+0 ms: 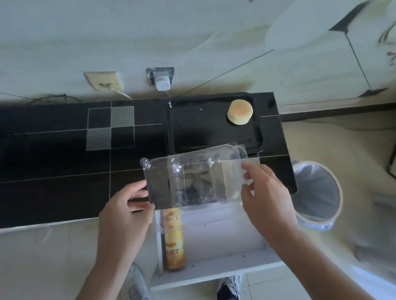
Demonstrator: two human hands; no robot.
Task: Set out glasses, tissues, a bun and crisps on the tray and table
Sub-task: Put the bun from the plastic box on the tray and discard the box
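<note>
Your left hand (pixel 123 209) has its grip pinched on the left short edge of a clear plastic clamshell box (pixel 194 180), thumb on top and the fingers curled beneath it. Your right hand (pixel 264 196) takes the opposite end, its grip closed over the right edge with the thumb and fingertips pressing through the transparent wall. Between the two hands the box hangs level above the near edge of the desk (pixel 52 160), its hinged lid half tilted up towards the back; nothing solid can be made out inside it. Beyond the box, the black tray (pixel 214 125) lies on the right part of the dark, glossy desk, and the bun (pixel 239 112) sits alone in its far right corner, well apart from the box. Directly below the box, on a white shelf (pixel 214 268) in front of the desk, the yellow crisps tube (pixel 174 240) stands at the shelf's left side, its top hidden behind the box. To the right of the desk a bin (pixel 317 193) with a pale liner stands on the floor. On the wall behind the desk are a beige socket (pixel 104 82) and a white plug adapter (pixel 163 82). Your shoes (pixel 228 290) show at the bottom edge, just under the shelf.
</note>
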